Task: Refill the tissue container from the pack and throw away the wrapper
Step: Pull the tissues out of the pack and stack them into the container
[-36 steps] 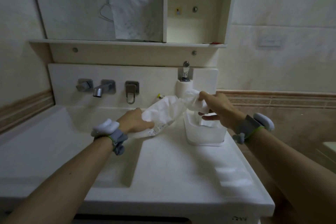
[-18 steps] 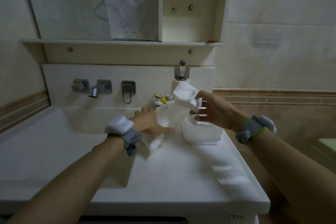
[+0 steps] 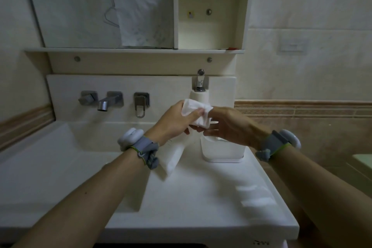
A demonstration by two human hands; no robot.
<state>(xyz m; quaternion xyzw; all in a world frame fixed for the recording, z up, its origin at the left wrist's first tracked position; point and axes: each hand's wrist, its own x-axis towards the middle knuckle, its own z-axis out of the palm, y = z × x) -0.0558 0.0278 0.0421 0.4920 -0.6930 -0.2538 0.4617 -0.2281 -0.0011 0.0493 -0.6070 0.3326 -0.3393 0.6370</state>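
Left hand (image 3: 173, 121): thumb and fingers pinch a soft, quilted white tissue wad (image 3: 196, 111). Right hand (image 3: 229, 125): fingers under the wad's right edge; whether they grip it, cannot tell. Limp, glossy plastic wrapper (image 3: 173, 155) hangs below the left-hand fingers, lower end on the counter (image 3: 201, 203). Translucent, round-cornered box, the container (image 3: 221, 152), sits just beneath the right-hand fingers. Smooth white counter; basin (image 3: 40, 177) to the left; chrome tap (image 3: 106, 101) behind; pale tiled wall (image 3: 302, 16).

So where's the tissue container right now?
The tissue container sits on the counter right of the basin, just below the right hand, in front of the paper roll.
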